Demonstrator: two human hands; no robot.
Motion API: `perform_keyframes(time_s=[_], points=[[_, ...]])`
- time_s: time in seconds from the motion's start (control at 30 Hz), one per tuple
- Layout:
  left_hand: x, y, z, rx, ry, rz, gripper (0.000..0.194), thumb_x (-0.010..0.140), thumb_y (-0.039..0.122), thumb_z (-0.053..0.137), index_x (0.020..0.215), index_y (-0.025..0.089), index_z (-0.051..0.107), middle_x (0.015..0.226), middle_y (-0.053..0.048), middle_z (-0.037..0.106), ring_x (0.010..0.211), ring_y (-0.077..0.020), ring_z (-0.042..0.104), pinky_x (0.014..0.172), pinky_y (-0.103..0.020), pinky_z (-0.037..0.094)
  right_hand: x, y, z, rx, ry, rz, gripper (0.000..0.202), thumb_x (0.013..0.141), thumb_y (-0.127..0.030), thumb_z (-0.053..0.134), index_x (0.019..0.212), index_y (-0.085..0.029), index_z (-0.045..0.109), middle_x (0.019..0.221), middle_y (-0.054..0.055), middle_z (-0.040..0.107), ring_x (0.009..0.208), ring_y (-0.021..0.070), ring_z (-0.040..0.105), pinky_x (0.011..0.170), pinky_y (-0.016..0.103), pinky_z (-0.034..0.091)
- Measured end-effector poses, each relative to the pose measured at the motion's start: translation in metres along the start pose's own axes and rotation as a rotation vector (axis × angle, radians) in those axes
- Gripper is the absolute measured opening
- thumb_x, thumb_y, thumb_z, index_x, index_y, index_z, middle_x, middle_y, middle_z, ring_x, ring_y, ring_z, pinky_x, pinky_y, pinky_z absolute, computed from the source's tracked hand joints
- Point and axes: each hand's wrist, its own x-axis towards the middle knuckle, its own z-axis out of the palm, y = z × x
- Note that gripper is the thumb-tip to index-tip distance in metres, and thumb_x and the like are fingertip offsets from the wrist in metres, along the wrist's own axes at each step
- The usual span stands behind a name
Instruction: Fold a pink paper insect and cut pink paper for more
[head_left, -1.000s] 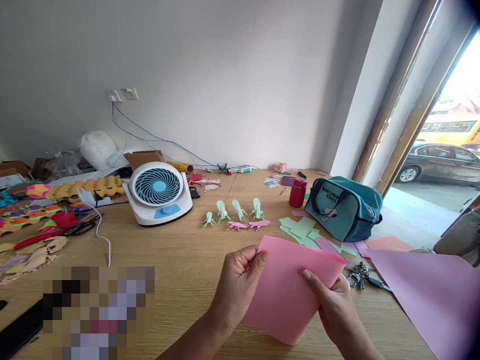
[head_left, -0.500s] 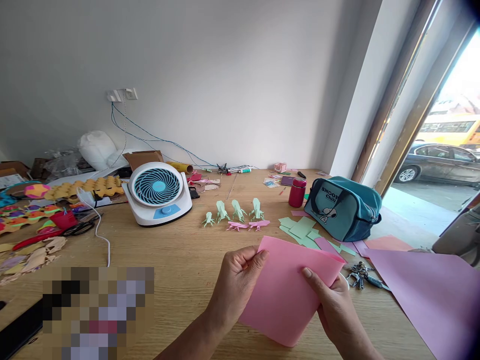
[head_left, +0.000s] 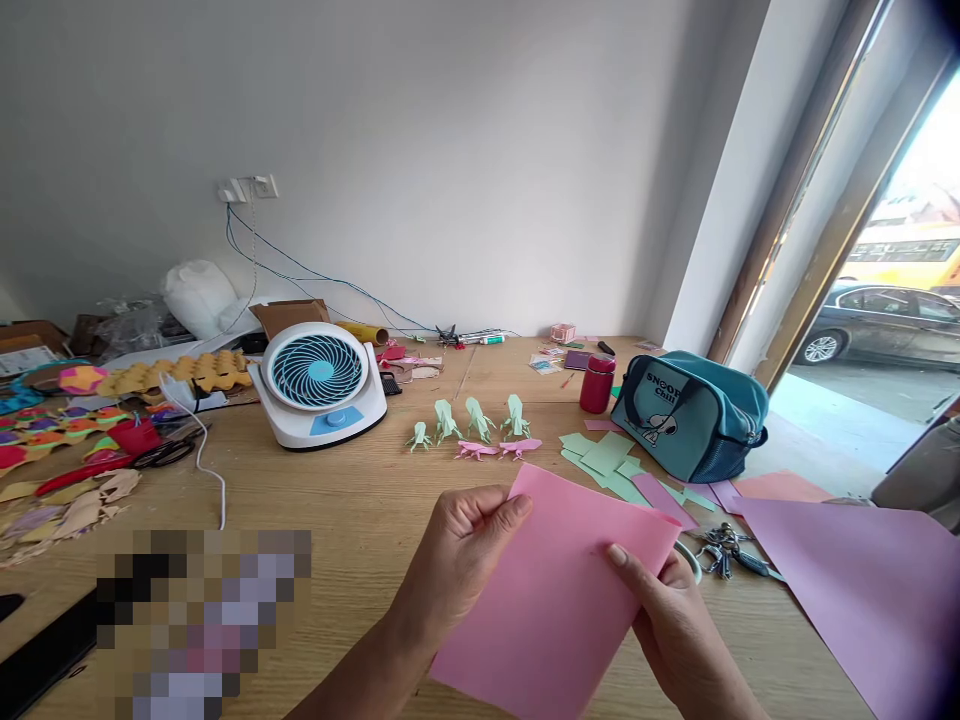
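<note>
A sheet of pink paper is held up above the wooden table, tilted, between my two hands. My left hand pinches its upper left corner, thumb on the near face and fingers behind. On the right edge, my right hand grips the sheet with the thumb lying across its face; the fingers behind are partly hidden. Beyond the paper stand several light green folded paper insects and two pink ones. To the right of these lie pale green paper pieces.
A white and blue fan stands at the left. At the right are a red flask, a blue bag, keys and a large pink-purple sheet. Scissors and craft scraps lie far left.
The pink paper has come lower and closer, its lower edge spreading down and left. My left hand has shifted slightly left. Both hands keep their hold.
</note>
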Motion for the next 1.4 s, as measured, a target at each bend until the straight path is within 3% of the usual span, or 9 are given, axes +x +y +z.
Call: perform_keyframes(time_s=[0.2, 0.37, 0.47, 0.6, 0.73, 0.97, 1.13, 1.3, 1.4], points=[[-0.001, 0.009, -0.014, 0.1, -0.035, -0.021, 0.051, 0.087, 0.052, 0.056, 0.057, 0.019, 0.032, 0.058, 0.006, 0.022, 0.053, -0.0077, 0.022, 0.049, -0.024, 0.017, 0.005, -0.013, -0.007, -0.15, -0.131, -0.109, 0.032, 0.066, -0.042, 0.084, 0.086, -0.022, 0.07, 0.08, 0.003, 0.067, 0.072, 0.0169, 0.06, 0.064, 0.025, 0.052], [-0.004, 0.016, -0.019, 0.168, -0.122, -0.098, 0.045, 0.089, 0.052, 0.052, 0.061, 0.017, 0.048, 0.058, 0.004, 0.031, 0.053, -0.0089, 0.028, 0.049, -0.024, 0.019, 0.004, -0.027, -0.008, -0.388, -0.293, -0.139, 0.026, 0.074, -0.043, 0.079, 0.081, -0.021, 0.067, 0.078, 0.001, 0.061, 0.07, 0.0149, 0.054, 0.061, 0.023, 0.046], [-0.006, 0.017, -0.015, 0.228, -0.193, -0.126, 0.044, 0.091, 0.05, 0.049, 0.064, 0.016, 0.053, 0.06, 0.003, 0.035, 0.054, -0.0098, 0.03, 0.049, -0.024, 0.02, 0.0, -0.032, -0.004, -0.53, -0.372, -0.125, 0.026, 0.078, -0.044, 0.074, 0.077, -0.019, 0.068, 0.076, 0.002, 0.061, 0.071, 0.0157, 0.054, 0.063, 0.025, 0.045], [-0.007, 0.011, -0.005, 0.292, -0.281, -0.132, 0.044, 0.091, 0.048, 0.049, 0.061, 0.016, 0.051, 0.061, 0.003, 0.036, 0.054, -0.0096, 0.029, 0.048, -0.024, 0.02, -0.003, -0.032, 0.0, -0.612, -0.328, -0.148, 0.031, 0.078, -0.048, 0.072, 0.07, -0.019, 0.065, 0.07, 0.001, 0.059, 0.066, 0.0143, 0.049, 0.057, 0.024, 0.04], [-0.008, 0.007, 0.005, 0.363, -0.288, -0.089, 0.047, 0.089, 0.049, 0.052, 0.055, 0.017, 0.048, 0.058, 0.003, 0.034, 0.053, -0.0097, 0.027, 0.047, -0.025, 0.019, -0.001, -0.026, -0.003, -0.634, -0.4, -0.119, 0.03, 0.083, -0.046, 0.068, 0.072, -0.018, 0.064, 0.068, 0.0, 0.056, 0.062, 0.013, 0.046, 0.055, 0.024, 0.038], [-0.011, 0.011, 0.016, 0.543, -0.269, -0.019, 0.045, 0.091, 0.036, 0.049, 0.051, 0.018, 0.039, 0.056, 0.004, 0.027, 0.053, -0.0102, 0.026, 0.048, -0.026, 0.016, -0.007, -0.022, -0.001, -0.791, -0.353, -0.234, 0.024, 0.086, -0.041, 0.065, 0.075, -0.02, 0.066, 0.068, -0.001, 0.057, 0.065, 0.014, 0.047, 0.058, 0.025, 0.037], [-0.014, 0.011, 0.014, 0.542, -0.291, 0.052, 0.039, 0.091, 0.027, 0.046, 0.053, 0.018, 0.039, 0.055, 0.004, 0.028, 0.052, -0.0101, 0.028, 0.047, -0.026, 0.016, -0.011, -0.022, 0.0, -0.849, -0.297, -0.364, 0.024, 0.083, -0.042, 0.068, 0.071, -0.021, 0.068, 0.067, 0.001, 0.058, 0.065, 0.0163, 0.049, 0.059, 0.027, 0.039], [-0.013, 0.011, 0.011, 0.615, -0.264, 0.079, 0.043, 0.09, 0.03, 0.051, 0.051, 0.018, 0.039, 0.05, 0.005, 0.027, 0.049, -0.0093, 0.028, 0.049, -0.026, 0.02, -0.012, -0.017, 0.002, -0.766, -0.202, -0.427, 0.028, 0.081, -0.044, 0.069, 0.064, -0.022, 0.065, 0.063, 0.001, 0.052, 0.061, 0.0158, 0.046, 0.053, 0.027, 0.035], [-0.011, 0.013, 0.008, 0.703, -0.249, 0.104, 0.043, 0.089, 0.027, 0.054, 0.049, 0.018, 0.042, 0.046, 0.006, 0.034, 0.046, -0.0093, 0.03, 0.05, -0.027, 0.021, -0.01, -0.014, 0.001, -0.665, -0.134, -0.393, 0.029, 0.076, -0.046, 0.074, 0.062, -0.022, 0.064, 0.065, 0.002, 0.053, 0.06, 0.0154, 0.044, 0.049, 0.027, 0.034]])
